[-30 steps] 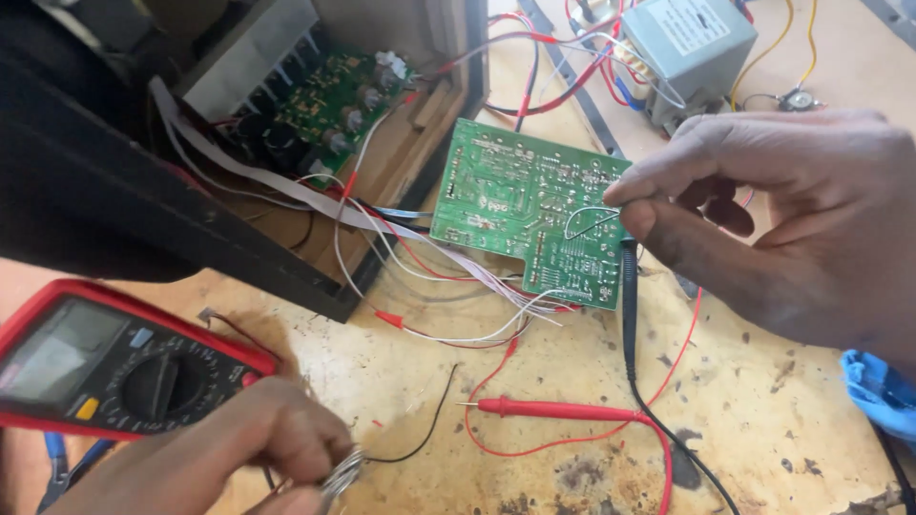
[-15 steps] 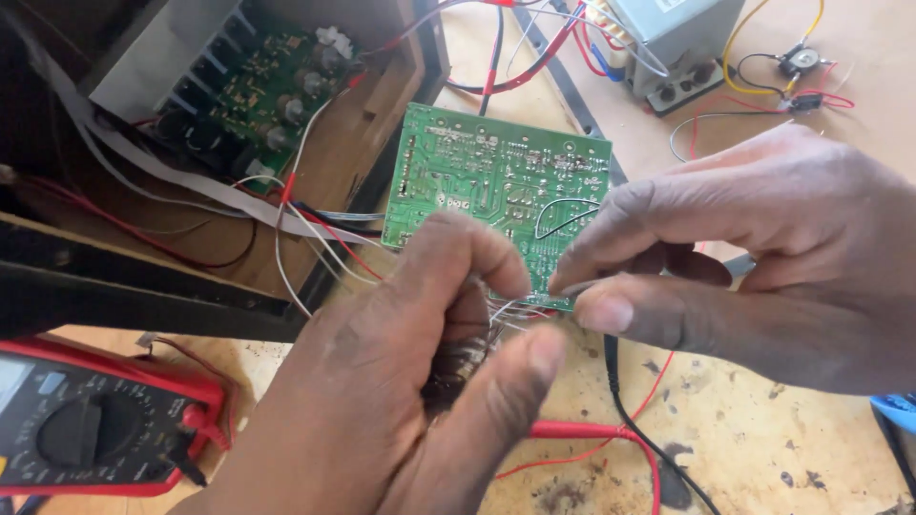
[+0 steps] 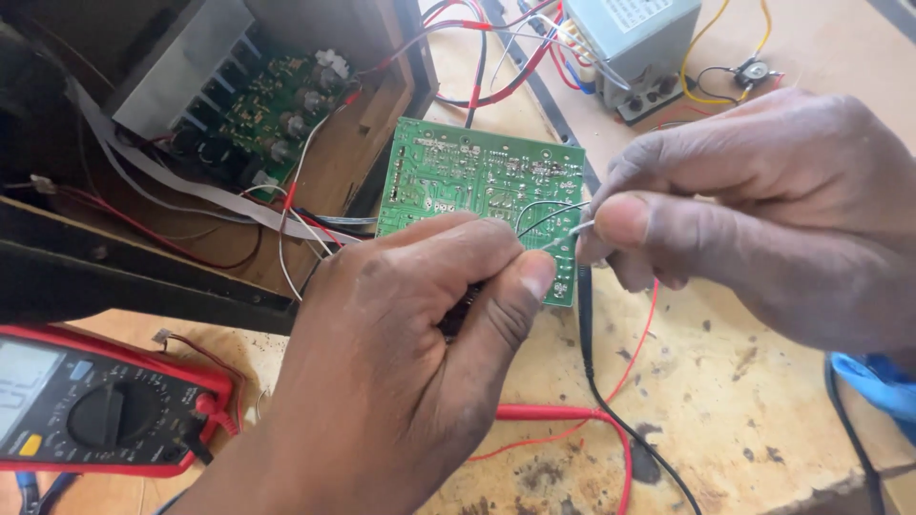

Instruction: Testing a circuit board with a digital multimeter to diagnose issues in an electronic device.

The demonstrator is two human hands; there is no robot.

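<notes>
**Two hands meet over a thin wire at the edge of a green circuit board**

A green circuit board [image 3: 477, 186] lies flat on a scuffed tabletop [image 3: 725, 401], just beyond both hands. A thin pale wire [image 3: 551, 212] arcs off the board's near right corner, running roughly left to right toward the right hand. The right hand [image 3: 763, 210] comes in from the right, thumb and forefinger pinched shut on the wire's bare tip. The left hand [image 3: 401, 362] rises from below, fingers curled closed around something dark at the board's near edge; what it holds is hidden. A red multimeter [image 3: 95, 410] sits at lower left, well apart.
</notes>
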